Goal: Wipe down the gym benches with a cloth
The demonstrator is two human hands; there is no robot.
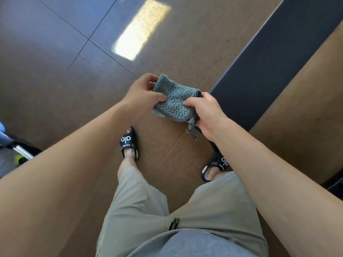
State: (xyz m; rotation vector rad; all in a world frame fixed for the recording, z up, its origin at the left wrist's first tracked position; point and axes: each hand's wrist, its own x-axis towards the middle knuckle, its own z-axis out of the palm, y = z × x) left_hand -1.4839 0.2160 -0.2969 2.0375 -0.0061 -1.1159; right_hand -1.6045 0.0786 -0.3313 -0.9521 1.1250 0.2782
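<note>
A folded teal knitted cloth (173, 98) with a dark dotted trim is held in front of me at waist height, above the floor. My left hand (143, 93) pinches its left edge with thumb and fingers. My right hand (206, 113) grips its right side, with the frayed trim end dangling below. A long dark padded bench (274, 65) runs diagonally from beside my right hand to the upper right. The cloth is not touching the bench.
I stand on a brown tiled floor (65, 62) in black sandals, with a bright patch of sunlight (141, 30) ahead. A metal tube and blue and green items (20, 153) sit at the left edge. A dark object (334, 182) lies at the right edge.
</note>
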